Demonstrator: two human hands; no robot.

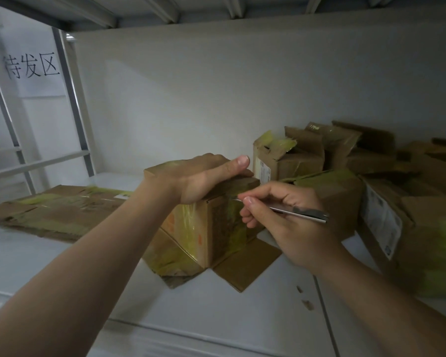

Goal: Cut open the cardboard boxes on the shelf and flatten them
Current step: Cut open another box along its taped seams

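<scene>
While left hand clamps fingers over top of brown cardboard box with yellow tape, centre of white shelf, right hand pinches slim silver knife, tip at box's top edge; flattened brown cardboard far left, more taped boxes right.

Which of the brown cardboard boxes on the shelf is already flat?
The brown, yellow-taped cardboard box at the far left: it lies flat on the white shelf. The other boxes to its right stand upright.

left hand grips taped box; right hand holds knife.
</scene>
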